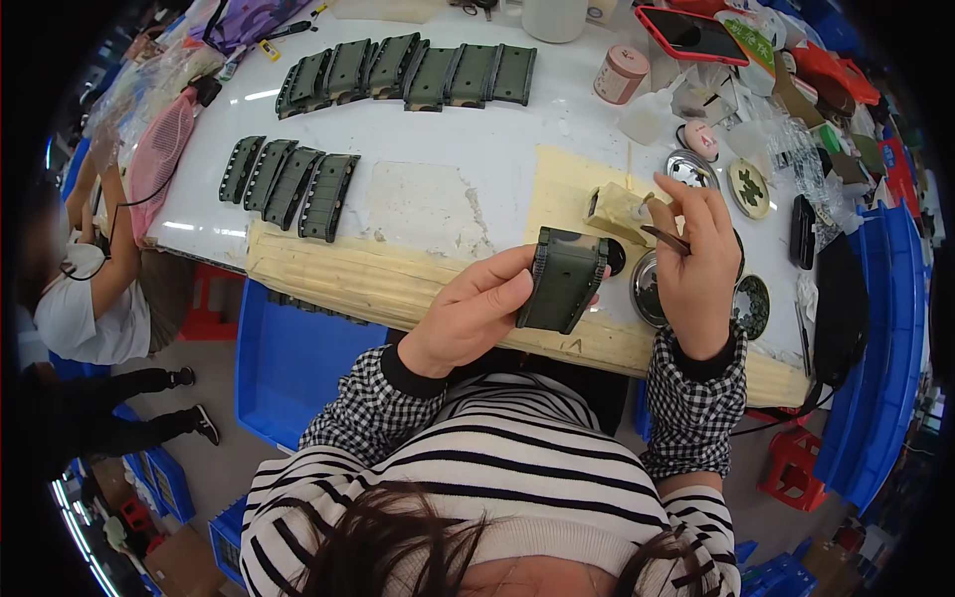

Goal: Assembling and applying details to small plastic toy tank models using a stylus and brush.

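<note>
My left hand [468,310] grips a dark green moulded plastic part [565,284] with ridged side edges and a camouflage-patterned end, held up at the table's near edge. To its right, my right hand [704,269] is closed around a thin dark pointed tool [665,240], whose tip points left toward the part without touching it. Whether it is a brush or tweezers I cannot tell. A small yellowish taped block [619,211] stands just beyond. Round metal dishes [647,289] sit beside and partly behind my right hand; one dish [751,306] has dark green contents.
Similar green parts lie in a far row [428,75] and a nearer left row [298,184]. A pink tin [622,75], red-edged phone [691,36] and clutter crowd the right. A blue bin [298,358] sits below the table; another person [99,269] is at left.
</note>
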A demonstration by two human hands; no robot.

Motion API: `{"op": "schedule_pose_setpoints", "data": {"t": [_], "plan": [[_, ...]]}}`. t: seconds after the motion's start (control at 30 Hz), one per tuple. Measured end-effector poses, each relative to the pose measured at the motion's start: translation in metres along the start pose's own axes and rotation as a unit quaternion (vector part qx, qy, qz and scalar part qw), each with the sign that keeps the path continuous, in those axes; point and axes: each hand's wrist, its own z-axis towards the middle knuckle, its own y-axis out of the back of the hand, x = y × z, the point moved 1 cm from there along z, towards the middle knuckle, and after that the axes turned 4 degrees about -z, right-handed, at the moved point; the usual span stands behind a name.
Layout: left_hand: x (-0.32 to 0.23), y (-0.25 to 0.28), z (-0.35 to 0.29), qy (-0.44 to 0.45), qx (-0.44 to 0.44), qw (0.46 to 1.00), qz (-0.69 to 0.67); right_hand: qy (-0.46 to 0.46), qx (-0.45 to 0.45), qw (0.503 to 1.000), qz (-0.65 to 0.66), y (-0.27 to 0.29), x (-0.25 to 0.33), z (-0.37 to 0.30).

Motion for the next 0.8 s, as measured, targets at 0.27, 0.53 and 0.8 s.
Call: {"op": "schedule_pose_setpoints", "data": {"t": [0.27,0.53,0.8], "plan": [[0.0,-0.005,-0.001,0.043,-0.026,0.999,-0.016,0.04,-0.004,0.993,0.113,0.023,0.034,-0.02],[0.007,-0.011,-0.005,0.059,-0.068,0.996,0.015,-0.005,0.069,0.984,0.163,0.017,0.041,-0.042],[0.008,-0.008,-0.007,0.061,-0.051,0.997,0.017,-0.008,0.073,0.982,0.176,0.017,0.044,-0.045]]}}
